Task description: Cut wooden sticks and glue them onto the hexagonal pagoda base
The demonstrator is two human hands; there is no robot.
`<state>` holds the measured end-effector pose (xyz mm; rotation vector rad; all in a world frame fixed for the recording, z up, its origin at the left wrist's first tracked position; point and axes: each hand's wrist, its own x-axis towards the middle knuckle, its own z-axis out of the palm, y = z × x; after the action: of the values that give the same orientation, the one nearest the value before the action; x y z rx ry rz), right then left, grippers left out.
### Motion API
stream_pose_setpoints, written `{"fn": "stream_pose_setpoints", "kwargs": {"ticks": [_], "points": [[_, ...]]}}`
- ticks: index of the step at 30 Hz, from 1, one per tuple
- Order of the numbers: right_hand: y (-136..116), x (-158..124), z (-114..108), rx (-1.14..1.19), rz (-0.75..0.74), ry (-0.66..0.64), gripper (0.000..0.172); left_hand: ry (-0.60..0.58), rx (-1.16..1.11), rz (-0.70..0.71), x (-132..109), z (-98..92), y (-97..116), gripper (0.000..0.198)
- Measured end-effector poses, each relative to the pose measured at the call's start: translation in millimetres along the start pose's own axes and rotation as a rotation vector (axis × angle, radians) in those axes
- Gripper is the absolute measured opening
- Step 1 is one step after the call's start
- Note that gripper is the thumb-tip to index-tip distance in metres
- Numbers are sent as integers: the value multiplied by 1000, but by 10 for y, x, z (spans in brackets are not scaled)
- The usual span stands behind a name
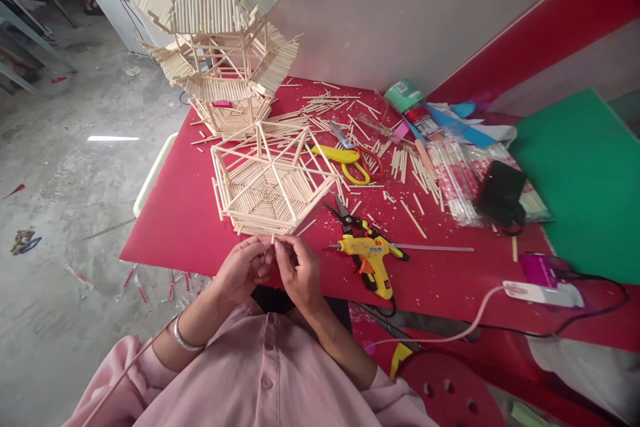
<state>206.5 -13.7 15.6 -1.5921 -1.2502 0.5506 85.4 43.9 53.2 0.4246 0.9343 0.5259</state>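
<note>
My left hand (246, 267) and my right hand (301, 268) meet at the table's front edge, fingertips pinched together. Between them pokes up the end of a small wooden stick (273, 239); my fingers cover the rest of it. Just beyond stands a hexagonal frame of wooden sticks (295, 210), its floor laid in concentric rings and its top crossed by sticks. Behind it rises a tiered pagoda model (210, 7) of the same sticks. To the right of my hands lie a yellow glue gun (373, 253) with a glue stick in it and black-and-yellow pliers (345, 215).
Yellow-handled scissors (356, 165) lie among scattered sticks (325, 105) on the red table (170, 213). Farther right are packs of sticks (457, 180), a green container (403, 95), a black object (500, 193), a green board (585, 193) and a power strip (543, 293) with cables.
</note>
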Motion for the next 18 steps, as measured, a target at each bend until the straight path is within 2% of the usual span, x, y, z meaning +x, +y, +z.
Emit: {"fn": "stream_pose_setpoints", "kwargs": {"ticks": [18], "points": [[14, -10, 10, 9, -3, -6, 15, 3, -4, 10, -6, 12, 0, 31]]}}
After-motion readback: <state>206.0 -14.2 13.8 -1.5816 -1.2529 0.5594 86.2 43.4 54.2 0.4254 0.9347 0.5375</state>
